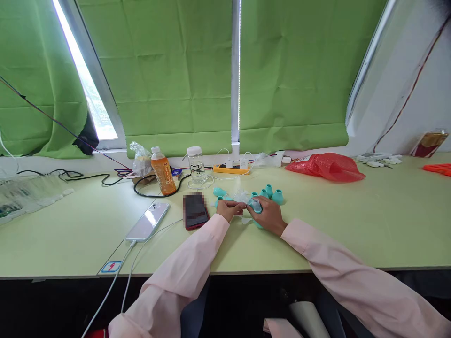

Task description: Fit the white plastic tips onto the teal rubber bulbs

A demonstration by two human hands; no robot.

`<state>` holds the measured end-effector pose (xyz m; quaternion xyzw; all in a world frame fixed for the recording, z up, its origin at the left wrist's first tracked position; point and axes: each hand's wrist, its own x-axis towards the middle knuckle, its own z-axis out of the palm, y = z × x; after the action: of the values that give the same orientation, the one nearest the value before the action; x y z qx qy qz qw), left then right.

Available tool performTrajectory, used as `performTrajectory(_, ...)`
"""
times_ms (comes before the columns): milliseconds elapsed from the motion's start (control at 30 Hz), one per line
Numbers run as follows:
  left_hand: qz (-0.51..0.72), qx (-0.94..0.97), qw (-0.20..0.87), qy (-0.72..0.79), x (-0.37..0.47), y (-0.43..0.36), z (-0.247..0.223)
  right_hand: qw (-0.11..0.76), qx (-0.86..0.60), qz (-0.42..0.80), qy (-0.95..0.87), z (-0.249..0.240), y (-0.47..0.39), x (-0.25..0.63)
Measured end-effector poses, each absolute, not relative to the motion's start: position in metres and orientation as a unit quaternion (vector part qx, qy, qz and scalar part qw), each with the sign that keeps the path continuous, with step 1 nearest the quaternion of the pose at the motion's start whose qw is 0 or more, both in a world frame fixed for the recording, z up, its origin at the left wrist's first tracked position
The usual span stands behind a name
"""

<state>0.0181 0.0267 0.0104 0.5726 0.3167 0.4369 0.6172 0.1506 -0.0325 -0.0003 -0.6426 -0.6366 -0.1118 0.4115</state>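
From where I stand, the piece (257, 205) looks teal and rounded, with a cloudy, see-through top pointing up. It sits in the right hand (270, 215), just above the table (334, 225), near the front edge. That hand is curled closed around it. The left hand (229, 209) has its fingertips drawn together right beside the right thumb; I can't tell whether they pinch anything. More teal pieces (278, 197) stand just behind, near crumpled clear plastic (240, 195).
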Motion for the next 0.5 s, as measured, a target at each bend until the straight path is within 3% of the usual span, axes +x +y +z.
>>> performTrajectory(500, 0.452, 0.590, 0.592, 0.310, 0.0182, 0.0256, 0.0084, 0.402, -0.630, -0.139, -0.650, -0.0021, -0.0314, 0.1509)
